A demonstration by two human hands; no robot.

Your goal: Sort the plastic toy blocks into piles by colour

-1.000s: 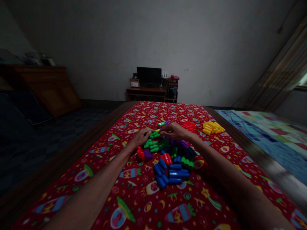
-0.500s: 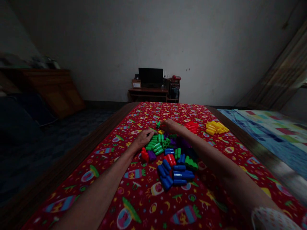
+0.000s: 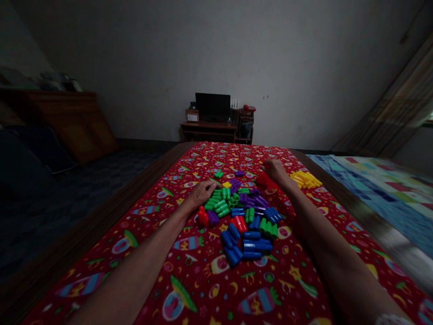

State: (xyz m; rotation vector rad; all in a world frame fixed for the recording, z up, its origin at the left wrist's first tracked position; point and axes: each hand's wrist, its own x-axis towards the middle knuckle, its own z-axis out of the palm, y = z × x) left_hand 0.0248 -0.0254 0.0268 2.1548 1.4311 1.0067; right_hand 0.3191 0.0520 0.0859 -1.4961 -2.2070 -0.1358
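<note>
My left hand lies at the left edge of a heap of green plastic blocks, fingers stretched out beside a small yellow block. Out to the right, my right hand hovers over the red blocks, its fingers curled in. Whatever those fingers may hold is hidden. Purple blocks lie right of the green ones. Nearer me are blue blocks and a red block. Past the heap, one green block and one purple block lie apart.
A red patterned cloth covers the table. Yellow blocks are grouped at its right side. Beyond stands a desk with a monitor. A wooden cabinet is at left, a bed with a checked cover at right.
My right hand has moved right, from the far side of the heap to above the red blocks. The far green block and a purple one now show uncovered. My left hand has barely moved.
</note>
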